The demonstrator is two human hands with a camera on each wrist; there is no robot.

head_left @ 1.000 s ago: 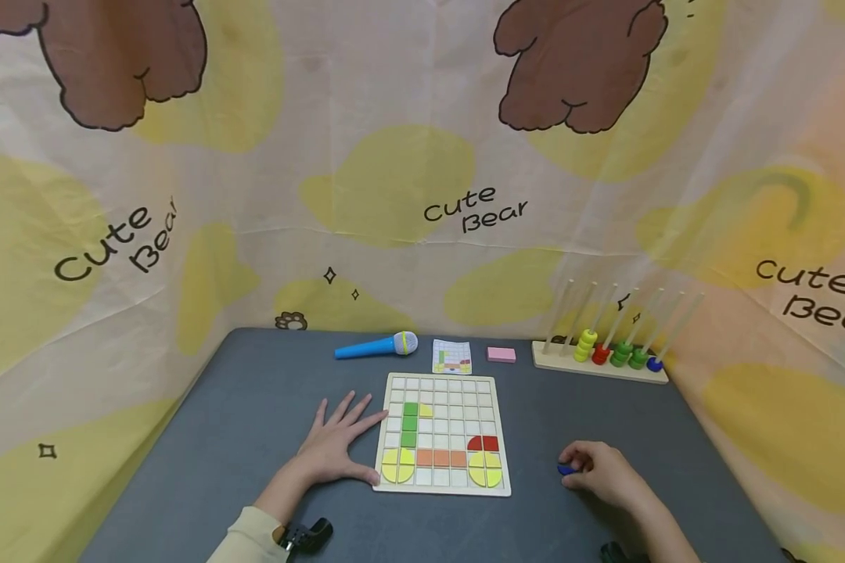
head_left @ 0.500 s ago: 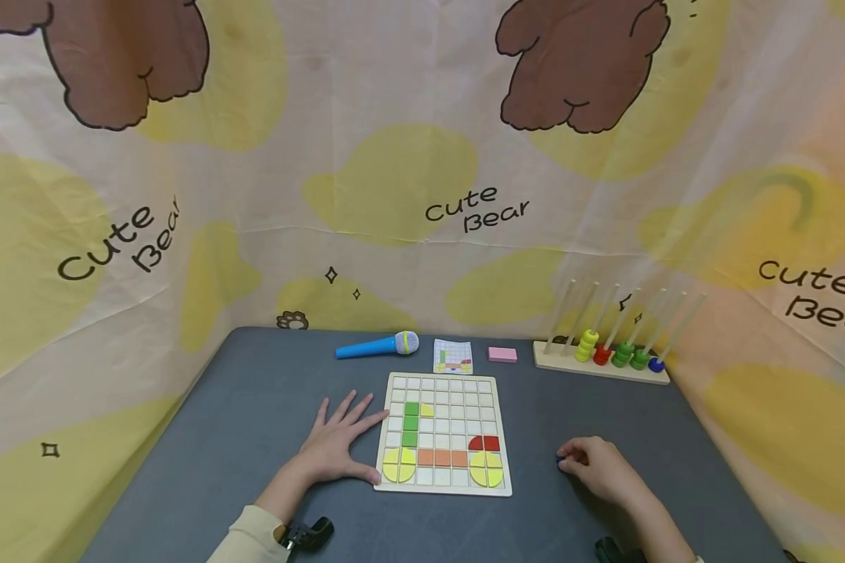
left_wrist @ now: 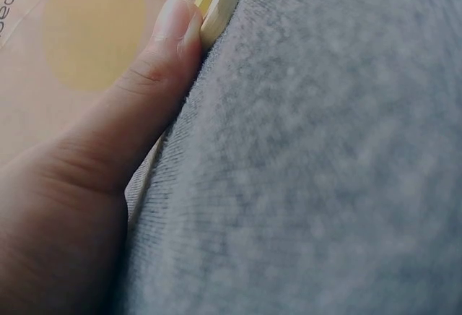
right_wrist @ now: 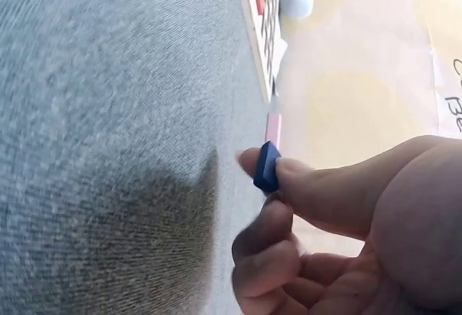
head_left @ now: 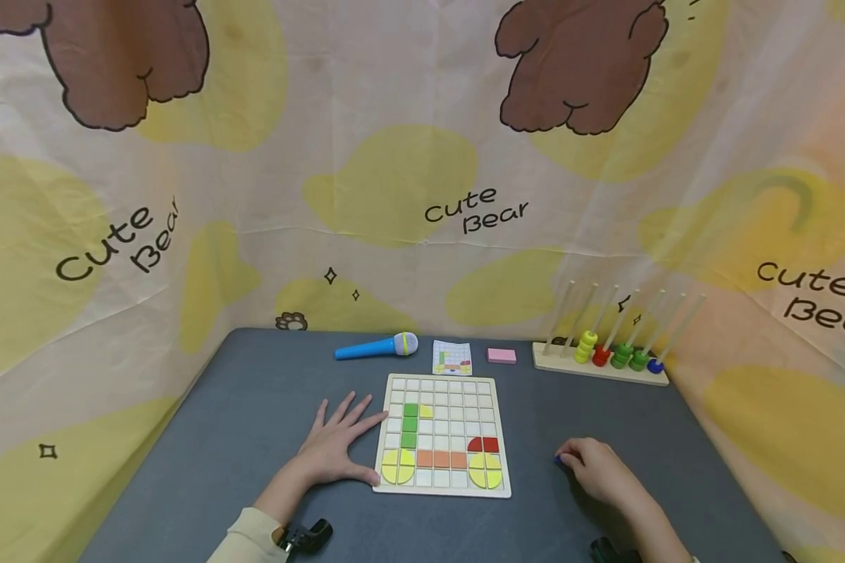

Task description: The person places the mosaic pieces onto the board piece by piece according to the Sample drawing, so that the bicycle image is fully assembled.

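Observation:
My left hand lies spread at the left side of a square wooden grid board, its thumb and a fingertip touching the board's edge. In the left wrist view the thumb presses against that edge. Green, yellow, orange and red tiles fill some cells of the board; other cells are white. To the right of the board, my right hand pinches a small dark blue tile between thumb and finger. The right wrist view shows its remaining fingers curled. Only a sliver of the tile shows in the head view.
Behind the board lie a blue toy microphone, a printed pattern card and a pink block. At the back right stands a wooden peg rack with coloured beads and upright rods. A printed cloth hangs behind the grey table.
My right hand has shifted slightly left and turned the blue tile in its fingers, so less of it shows from above. The left hand and the board keep their places.

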